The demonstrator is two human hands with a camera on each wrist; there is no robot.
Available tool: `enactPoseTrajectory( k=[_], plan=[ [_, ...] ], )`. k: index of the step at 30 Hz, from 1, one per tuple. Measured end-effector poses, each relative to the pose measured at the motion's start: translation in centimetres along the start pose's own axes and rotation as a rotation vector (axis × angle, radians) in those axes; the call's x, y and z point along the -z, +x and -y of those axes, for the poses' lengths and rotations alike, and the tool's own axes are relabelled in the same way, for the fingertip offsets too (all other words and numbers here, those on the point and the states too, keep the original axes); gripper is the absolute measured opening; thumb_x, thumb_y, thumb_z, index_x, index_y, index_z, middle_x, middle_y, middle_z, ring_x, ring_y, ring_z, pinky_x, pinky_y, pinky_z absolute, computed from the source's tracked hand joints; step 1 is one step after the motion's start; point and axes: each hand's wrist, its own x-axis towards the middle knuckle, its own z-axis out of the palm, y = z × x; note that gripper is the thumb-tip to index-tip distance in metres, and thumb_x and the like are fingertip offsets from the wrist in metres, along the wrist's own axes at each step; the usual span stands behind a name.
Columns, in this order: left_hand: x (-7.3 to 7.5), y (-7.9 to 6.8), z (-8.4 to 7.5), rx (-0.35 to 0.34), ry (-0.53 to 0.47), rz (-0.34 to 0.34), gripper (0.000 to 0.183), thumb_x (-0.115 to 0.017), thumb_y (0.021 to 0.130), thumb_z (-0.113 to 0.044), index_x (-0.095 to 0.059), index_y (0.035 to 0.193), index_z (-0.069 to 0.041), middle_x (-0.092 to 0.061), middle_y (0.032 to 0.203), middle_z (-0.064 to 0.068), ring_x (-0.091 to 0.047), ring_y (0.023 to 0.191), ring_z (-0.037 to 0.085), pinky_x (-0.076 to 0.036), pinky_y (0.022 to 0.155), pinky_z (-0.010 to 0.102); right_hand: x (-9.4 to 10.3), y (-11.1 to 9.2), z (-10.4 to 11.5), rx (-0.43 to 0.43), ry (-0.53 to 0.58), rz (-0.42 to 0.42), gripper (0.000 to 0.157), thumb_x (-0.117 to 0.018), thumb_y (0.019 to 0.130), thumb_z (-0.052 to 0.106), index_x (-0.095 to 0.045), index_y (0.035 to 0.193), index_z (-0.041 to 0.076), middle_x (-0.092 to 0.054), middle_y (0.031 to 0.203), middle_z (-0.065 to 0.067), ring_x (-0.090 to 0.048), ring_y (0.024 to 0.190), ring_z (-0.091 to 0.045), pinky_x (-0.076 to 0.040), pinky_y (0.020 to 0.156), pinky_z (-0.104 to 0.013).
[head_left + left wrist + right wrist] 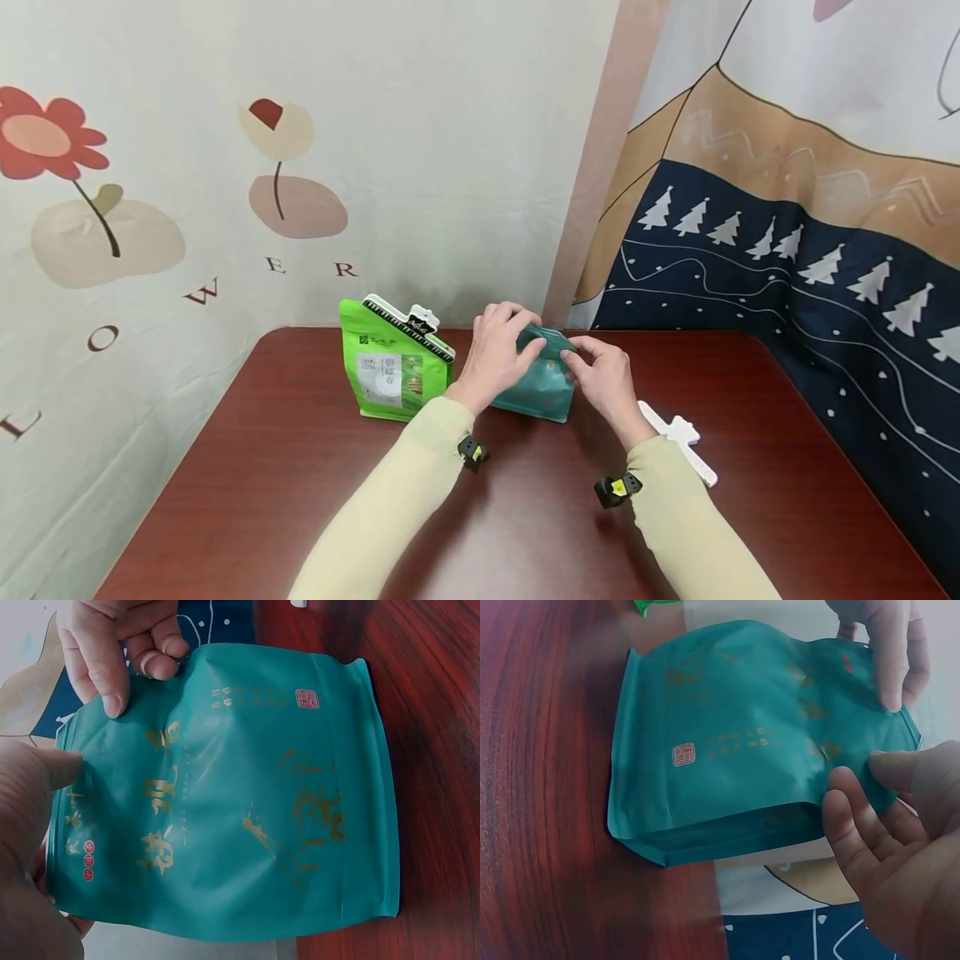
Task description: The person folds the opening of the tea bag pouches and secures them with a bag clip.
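Observation:
A teal foil tea bag (pixel 542 390) with gold lettering and a small red seal stands upright on the table. My left hand (pixel 497 350) grips its top edge at the left, the thumb on the front and the fingers over the back. At the top right corner my right hand (pixel 602 377) pinches the bag between thumb and fingers. In the left wrist view the front of the tea bag (pixel 247 795) faces the camera. The right wrist view shows a folded side of the tea bag (pixel 727 750) and both thumbs on its upper part.
Left of the teal bag stands a bright green tea bag (pixel 390 375), with a black-and-white sealing clip (pixel 411 326) slanted across its top. A white sealing clip (pixel 680 433) lies on the brown table (pixel 300 500), partly behind my right forearm. Printed curtains hang behind.

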Motion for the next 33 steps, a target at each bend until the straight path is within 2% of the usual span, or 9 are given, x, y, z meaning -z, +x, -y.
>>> enactPoseTrajectory(
  k=[11, 16, 26, 33],
  plan=[
    [-0.8, 0.2, 0.0, 0.032, 0.007, -0.037, 0.021, -0.07, 0.089, -0.033, -0.068, 0.104, -0.019, -0.056, 0.109, 0.001, -0.045, 0.103, 0.022, -0.038, 0.086, 0.038, -0.3, 0.2, -0.2, -0.008, 0.014, -0.02, 0.019, -0.069, 0.09, 0.011, -0.072, 0.108, 0.006, -0.071, 0.085, -0.014, -0.068, 0.065, -0.028, -0.052, 0.056, -0.022],
    [-1.0, 0.3, -0.1, 0.042, 0.008, -0.038, 0.02, -0.069, 0.089, -0.033, -0.067, 0.103, -0.02, -0.056, 0.109, 0.001, -0.046, 0.103, 0.022, -0.038, 0.085, 0.038, -0.2, 0.2, -0.1, -0.004, 0.015, -0.028, 0.019, -0.069, 0.09, 0.011, -0.072, 0.108, 0.006, -0.07, 0.082, -0.014, -0.068, 0.065, -0.032, -0.051, 0.056, -0.021],
    [-1.2, 0.3, -0.1, 0.048, 0.015, -0.054, 0.018, -0.071, 0.088, -0.033, -0.067, 0.101, -0.02, -0.056, 0.107, 0.0, -0.046, 0.101, 0.022, -0.038, 0.085, 0.038, 0.2, 0.1, -0.6, -0.063, 0.042, 0.041, 0.022, -0.067, 0.091, 0.009, -0.07, 0.112, 0.006, -0.069, 0.088, -0.015, -0.069, 0.072, -0.032, -0.054, 0.061, -0.024],
    [-1.2, 0.3, -0.1, 0.042, 0.017, -0.058, 0.018, -0.07, 0.089, -0.033, -0.067, 0.101, -0.021, -0.056, 0.107, 0.0, -0.047, 0.1, 0.021, -0.038, 0.085, 0.038, 0.3, 0.1, -0.8, -0.06, 0.037, 0.038, 0.022, -0.067, 0.091, 0.011, -0.071, 0.112, 0.006, -0.069, 0.086, -0.014, -0.068, 0.07, -0.033, -0.055, 0.06, -0.025]
  ],
)
